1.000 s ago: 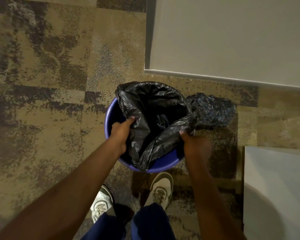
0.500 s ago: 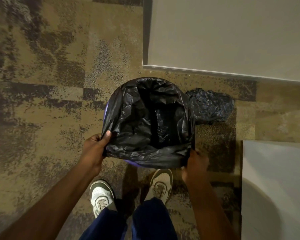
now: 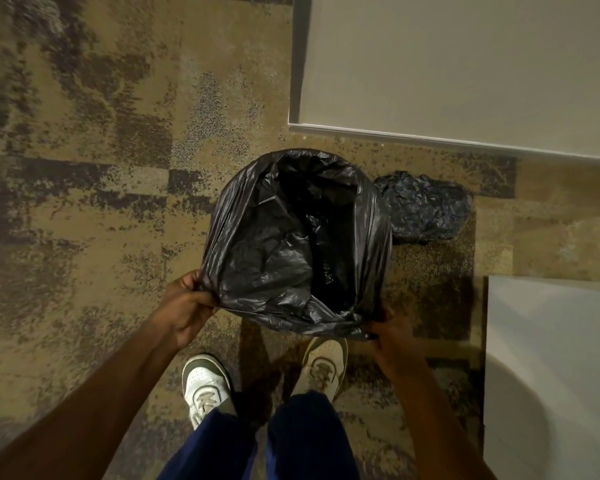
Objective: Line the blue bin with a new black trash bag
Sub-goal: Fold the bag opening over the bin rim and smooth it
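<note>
The black trash bag (image 3: pixel 284 258) is spread open over the bin in the middle of the carpet, and its edge hangs down the outside all round. The blue bin itself is fully covered by the plastic and does not show. My left hand (image 3: pixel 187 303) pinches the bag's edge at the near left side. My right hand (image 3: pixel 392 337) grips the edge at the near right corner. The bag's dark inside opens upward between my hands.
A second crumpled dark bag (image 3: pixel 426 209) lies on the carpet just right of the bin. A white wall panel (image 3: pixel 465 64) stands behind, a white surface (image 3: pixel 551 375) at the right. My two shoes (image 3: pixel 205 386) are close in front of the bin.
The bag's mouth has been pulled out and down over the rim. The blue rim, visible a second ago, is now hidden. Both hands have moved lower on the near side.
</note>
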Motion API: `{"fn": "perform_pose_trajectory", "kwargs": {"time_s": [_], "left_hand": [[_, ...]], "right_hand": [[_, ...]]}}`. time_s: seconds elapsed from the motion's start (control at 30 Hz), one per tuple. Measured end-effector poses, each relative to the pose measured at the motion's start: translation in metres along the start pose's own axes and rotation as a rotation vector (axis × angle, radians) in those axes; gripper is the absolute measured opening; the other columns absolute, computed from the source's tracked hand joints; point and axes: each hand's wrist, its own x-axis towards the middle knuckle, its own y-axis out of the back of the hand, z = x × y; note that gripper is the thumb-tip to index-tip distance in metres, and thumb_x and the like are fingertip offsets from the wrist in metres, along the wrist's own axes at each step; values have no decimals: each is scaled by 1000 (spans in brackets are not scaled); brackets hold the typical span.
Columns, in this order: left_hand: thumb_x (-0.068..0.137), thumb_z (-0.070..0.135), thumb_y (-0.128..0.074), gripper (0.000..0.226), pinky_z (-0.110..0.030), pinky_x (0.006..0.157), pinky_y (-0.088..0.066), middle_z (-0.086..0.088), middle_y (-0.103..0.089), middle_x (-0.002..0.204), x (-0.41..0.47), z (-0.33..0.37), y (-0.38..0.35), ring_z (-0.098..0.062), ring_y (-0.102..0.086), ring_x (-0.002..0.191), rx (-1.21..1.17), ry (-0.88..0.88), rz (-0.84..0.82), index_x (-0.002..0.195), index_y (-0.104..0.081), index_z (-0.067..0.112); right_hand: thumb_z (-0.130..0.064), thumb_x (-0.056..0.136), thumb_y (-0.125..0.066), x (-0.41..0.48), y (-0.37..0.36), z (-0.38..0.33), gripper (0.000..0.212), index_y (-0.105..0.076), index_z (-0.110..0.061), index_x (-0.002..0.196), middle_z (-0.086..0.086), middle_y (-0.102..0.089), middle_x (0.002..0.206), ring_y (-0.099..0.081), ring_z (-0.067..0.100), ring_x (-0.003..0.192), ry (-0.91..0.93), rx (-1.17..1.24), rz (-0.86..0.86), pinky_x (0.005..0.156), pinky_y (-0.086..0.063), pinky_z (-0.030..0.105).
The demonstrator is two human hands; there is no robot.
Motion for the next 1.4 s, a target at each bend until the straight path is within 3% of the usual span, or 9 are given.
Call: {"fn": "perform_pose_trajectory", "kwargs": {"time_s": [0.13, 0.37, 0.5, 0.63, 0.77, 0.93, 1.1, 1.23, 1.4], "left_hand": [[59, -31, -32, 45, -28, 58, -57, -10, -67, 71, 10, -1, 0, -24, -63, 69, 25, 6, 30, 77, -53, 5], [59, -31, -35, 53, -30, 60, -60, -7, -74, 77, 22, -7, -9, -23, -70, 74, 119, 18, 9, 87, -62, 4], [78, -24, -40, 44, -28, 52, -57, -1, -75, 71, 25, -13, -5, -15, -69, 62, 158, 74, 18, 84, -65, 11], [97, -4, -36, 33, -28, 47, -55, -2, -72, 65, 25, -22, -2, -15, -64, 53, 82, 111, 79, 80, -59, 14], [99, 2, -34, 33, -26, 49, -54, -3, -72, 67, 24, -27, -9, -18, -63, 59, -58, 124, 136, 78, -56, 15], [92, -7, -35, 35, -46, 79, -54, -17, -71, 104, 19, -33, -11, -31, -67, 87, 32, 100, 82, 112, -62, 3], [92, -9, -44, 29, -37, 57, -59, -16, -72, 82, 15, -34, -9, -32, -67, 67, 326, -112, 237, 96, -70, 2], [93, -8, -43, 32, -56, 73, -55, -18, -67, 91, 26, -22, -23, -30, -58, 78, 428, -167, 328, 97, -70, 9], [90, -7, -41, 25, -36, 65, -46, -10, -59, 94, 33, 35, -35, -25, -54, 83, 285, -268, 452, 106, -56, 5]], "right_hand": [[10, 87, -47, 6, -2, 3, 24, -63, -8, 87, 1, -65, 74, -64, 6, 63, -9, -233, 60, 54, -51, 11], [13, 84, -50, 11, -1, 13, 32, -64, -14, 73, -3, -68, 58, -62, 7, 57, 45, -304, 27, 51, -49, 13], [8, 88, -49, 16, -7, 26, 22, -67, -5, 87, 4, -59, 82, -64, -2, 70, -7, -432, -15, 66, -52, 15], [-16, 95, -51, 11, 9, 60, 28, -62, -7, 119, 11, -56, 118, -57, 22, 108, -40, -855, -88, 89, -43, 20], [-28, 70, -76, 4, -2, 66, 31, -70, -13, 97, 9, -74, 98, -71, 21, 94, -135, -393, -118, 74, -56, 23], [-7, 78, -72, 16, -12, 66, 9, -64, -7, 83, 19, -68, 87, -65, 33, 80, -167, -410, -47, 78, -51, 44], [-8, 84, -65, 25, -31, 62, 16, -65, -6, 99, 12, -67, 93, -64, 24, 85, -107, -516, 245, 80, -53, 37], [-5, 86, -56, 26, -27, 40, 22, -59, -2, 108, 5, -62, 92, -61, 23, 85, -53, -432, 319, 82, -55, 42], [7, 86, -49, 11, -14, -13, 20, -60, 2, 102, 22, -62, 100, -59, 25, 76, 11, -109, 624, 70, -51, 33]]}}
